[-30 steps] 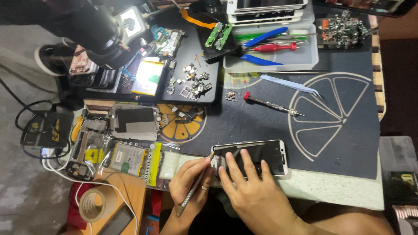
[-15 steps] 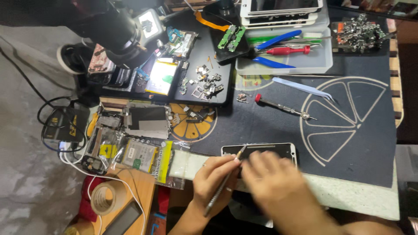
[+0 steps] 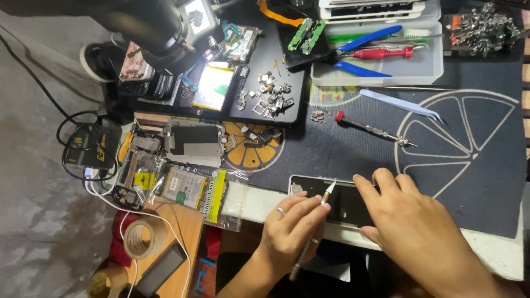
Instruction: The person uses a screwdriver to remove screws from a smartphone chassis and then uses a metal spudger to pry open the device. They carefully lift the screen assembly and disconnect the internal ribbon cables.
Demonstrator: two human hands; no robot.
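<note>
A smartphone (image 3: 331, 203) with a dark screen and pale frame lies at the near edge of the dark blue mat (image 3: 486, 182). My right hand (image 3: 411, 221) rests flat on its right half and pins it down. My left hand (image 3: 292, 232) grips a thin metal scalpel-like tool (image 3: 312, 234) like a pen. The tool's pale blade tip sits over the phone's upper left area. A ring shows on one left finger.
A red-capped screwdriver (image 3: 372, 128) and a pale blue pry tool (image 3: 400, 104) lie on the mat farther back. A clear tray (image 3: 381, 69) holds blue-handled pliers. A black tray (image 3: 265, 96) carries small parts. Phone boards, a tape roll (image 3: 141, 238) and a microscope (image 3: 160, 33) crowd the left.
The view has shifted and the phone now sits farther right. My right hand has slid to the phone's right half, uncovering its left part. The tool's tip has moved onto the phone.
</note>
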